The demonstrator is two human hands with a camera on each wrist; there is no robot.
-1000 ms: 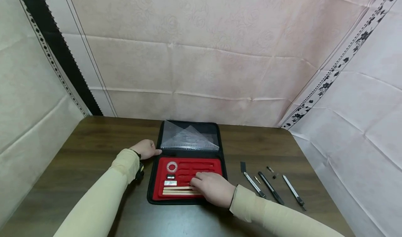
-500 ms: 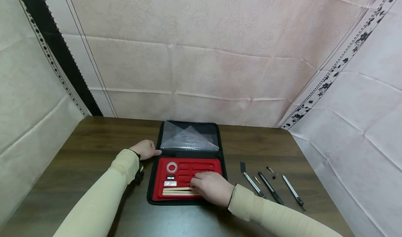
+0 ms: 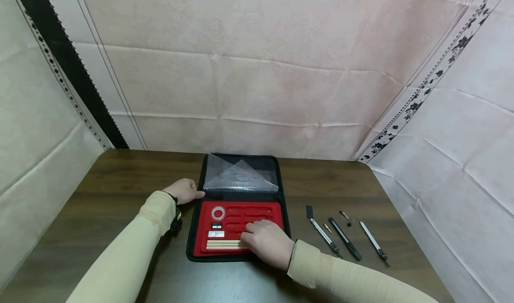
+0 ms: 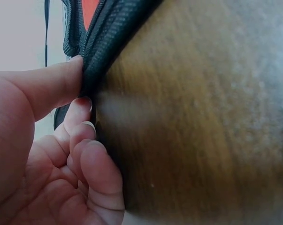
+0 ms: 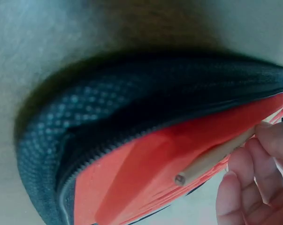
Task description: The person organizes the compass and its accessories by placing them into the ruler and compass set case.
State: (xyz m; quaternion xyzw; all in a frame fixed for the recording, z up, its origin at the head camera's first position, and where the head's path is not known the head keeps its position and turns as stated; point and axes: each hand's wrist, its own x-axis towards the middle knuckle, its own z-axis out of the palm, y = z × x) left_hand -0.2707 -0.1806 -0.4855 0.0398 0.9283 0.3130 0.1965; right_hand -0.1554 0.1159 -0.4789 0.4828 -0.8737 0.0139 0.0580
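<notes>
Well, the right hand (image 3: 270,245) is down over the near part of the red tray (image 3: 249,206), thumb and fingertips pinching at the end of the pale pencils (image 3: 222,245), which lie side by side in the slot nearest the person. Up close, one cut end pokes out past the fingers (I can make out a darker middle in it). The left hand (image 3: 182,191) grips the edge of the black case (image 3: 241,197) between thumb and forefinger, its other fingers curled in below. The case lies unfolded on the desk (image 3: 180,289), with clear triangle rulers (image 3: 241,178) in its far half. A white ring (image 3: 213,213) and a white block (image 3: 216,234) sit in the tray; three pen-like tools (image 3: 345,239) lie over to the right.
</notes>
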